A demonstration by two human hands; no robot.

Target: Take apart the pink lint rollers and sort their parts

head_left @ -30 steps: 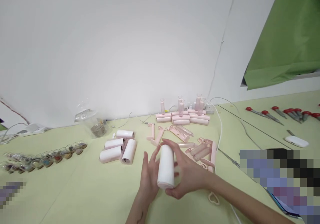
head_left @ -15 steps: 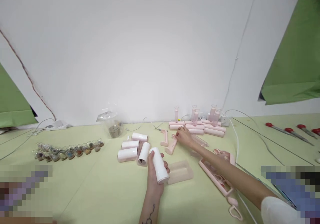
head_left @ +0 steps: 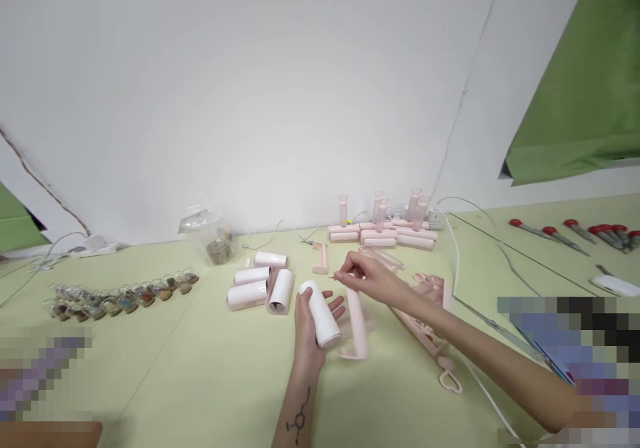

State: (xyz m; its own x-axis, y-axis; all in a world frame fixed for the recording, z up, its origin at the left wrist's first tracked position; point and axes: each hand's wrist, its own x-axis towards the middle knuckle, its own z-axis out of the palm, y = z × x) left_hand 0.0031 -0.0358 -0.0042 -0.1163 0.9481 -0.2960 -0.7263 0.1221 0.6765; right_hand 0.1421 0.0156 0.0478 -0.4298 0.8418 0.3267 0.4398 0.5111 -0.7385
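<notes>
My left hand [head_left: 306, 331] holds a white lint roller roll [head_left: 321, 318], thumb laid along it and the other fingers spread out behind. Just to its right, my right hand [head_left: 373, 276] pinches the upper end of a pale pink lint roller frame [head_left: 358, 328], which hangs down with its hooked end lowest. Behind that frame a translucent pink cover [head_left: 371, 327] is partly hidden. Another pink frame [head_left: 324, 259] lies on the table beyond the hands. To the left rest several white rolls [head_left: 247, 295], one standing in a translucent cover.
Several pink lint rollers [head_left: 345, 235] line the wall, small handled cylinders upright on them. Pink parts [head_left: 417, 328] lie under my right forearm. At left are rows of small glass-like ornaments [head_left: 127, 301] and a clear bag [head_left: 207, 231]. Red-handled tools [head_left: 555, 233] and cables [head_left: 456, 255] are at right.
My right hand has picked up one pink frame from the table and brought it nearer, beside the roll. The fingers of my left hand have spread while keeping the roll.
</notes>
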